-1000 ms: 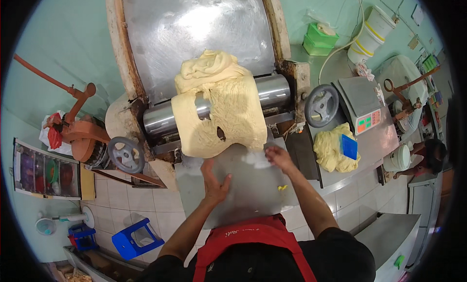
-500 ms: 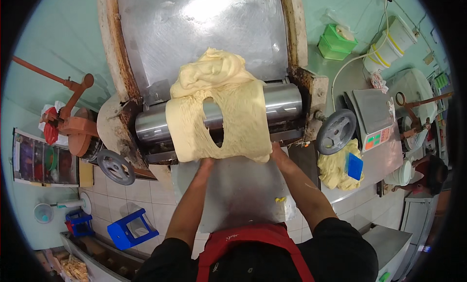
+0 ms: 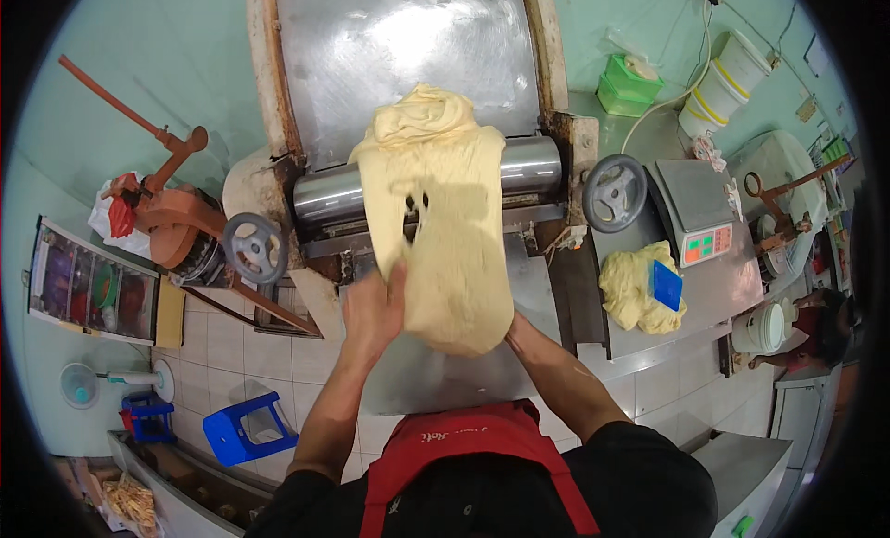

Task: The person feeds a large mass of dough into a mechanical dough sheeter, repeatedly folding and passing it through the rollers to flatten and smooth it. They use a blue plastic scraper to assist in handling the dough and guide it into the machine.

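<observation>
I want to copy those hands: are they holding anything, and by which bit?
The dough, it seems: left hand at its left edge. The right hand is mostly hidden behind its lower right edge, so I can't tell its hold.

Red apron (image 3: pixel 464 428): pale script lettering, two short words, across the bib.
Digital scale (image 3: pixel 695 190): green and orange-red front panel; characters too small to read.
Wall sheet (image 3: pixel 817 57): any print too small to tell.

White buckets (image 3: pixel 721 90) stand stacked at two o'clock, near green containers (image 3: pixel 623 91). A cabinet (image 3: pixel 97 249) sits at nine o'clock, a blue stool (image 3: pixel 225 438) at eight.
</observation>
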A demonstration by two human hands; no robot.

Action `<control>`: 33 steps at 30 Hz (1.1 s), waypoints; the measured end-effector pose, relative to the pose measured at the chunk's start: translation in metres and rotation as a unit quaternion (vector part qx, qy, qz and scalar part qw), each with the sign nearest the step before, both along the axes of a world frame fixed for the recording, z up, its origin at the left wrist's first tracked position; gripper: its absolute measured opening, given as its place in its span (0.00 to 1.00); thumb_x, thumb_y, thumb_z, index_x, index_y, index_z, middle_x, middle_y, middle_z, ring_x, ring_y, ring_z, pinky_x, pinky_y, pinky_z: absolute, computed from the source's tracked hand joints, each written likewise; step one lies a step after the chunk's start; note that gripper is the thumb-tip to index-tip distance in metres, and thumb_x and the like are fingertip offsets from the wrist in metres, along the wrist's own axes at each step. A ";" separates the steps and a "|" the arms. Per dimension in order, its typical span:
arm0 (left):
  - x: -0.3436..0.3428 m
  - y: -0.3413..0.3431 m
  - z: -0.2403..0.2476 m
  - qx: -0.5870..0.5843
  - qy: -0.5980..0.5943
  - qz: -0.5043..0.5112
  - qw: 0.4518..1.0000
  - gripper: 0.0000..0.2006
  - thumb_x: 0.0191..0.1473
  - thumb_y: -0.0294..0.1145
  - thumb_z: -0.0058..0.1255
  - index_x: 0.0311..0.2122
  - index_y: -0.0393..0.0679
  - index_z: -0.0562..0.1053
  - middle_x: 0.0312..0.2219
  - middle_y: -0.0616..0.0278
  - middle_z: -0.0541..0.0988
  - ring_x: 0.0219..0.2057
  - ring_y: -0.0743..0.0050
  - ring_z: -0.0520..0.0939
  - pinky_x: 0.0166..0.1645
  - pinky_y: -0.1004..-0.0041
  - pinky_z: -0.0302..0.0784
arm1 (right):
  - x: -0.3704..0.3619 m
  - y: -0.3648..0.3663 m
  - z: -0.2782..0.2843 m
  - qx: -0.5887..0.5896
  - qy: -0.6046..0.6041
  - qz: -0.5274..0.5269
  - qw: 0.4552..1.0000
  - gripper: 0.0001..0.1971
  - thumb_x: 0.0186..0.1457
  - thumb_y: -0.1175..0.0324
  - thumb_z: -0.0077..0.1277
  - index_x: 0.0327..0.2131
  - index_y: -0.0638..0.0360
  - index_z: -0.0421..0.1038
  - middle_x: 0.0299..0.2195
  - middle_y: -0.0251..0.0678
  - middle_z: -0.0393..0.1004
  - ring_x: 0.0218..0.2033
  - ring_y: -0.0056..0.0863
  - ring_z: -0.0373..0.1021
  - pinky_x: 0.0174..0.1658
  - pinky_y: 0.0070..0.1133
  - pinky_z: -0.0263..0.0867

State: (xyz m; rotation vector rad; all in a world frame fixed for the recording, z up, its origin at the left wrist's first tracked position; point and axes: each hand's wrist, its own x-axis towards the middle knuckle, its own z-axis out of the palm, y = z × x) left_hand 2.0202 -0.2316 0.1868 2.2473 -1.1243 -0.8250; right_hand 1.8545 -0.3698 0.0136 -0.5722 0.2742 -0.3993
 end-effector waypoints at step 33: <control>0.049 -0.241 0.037 -0.185 -0.388 -0.085 0.899 0.33 0.58 0.66 0.52 0.47 0.40 0.81 0.39 0.47 0.85 0.44 0.46 0.85 0.54 0.52 0.74 | -0.128 0.164 -0.033 -0.129 0.425 -0.048 0.895 0.22 0.65 0.48 0.52 0.49 0.57 0.77 0.39 0.31 0.78 0.39 0.21 0.73 0.41 0.23 0.70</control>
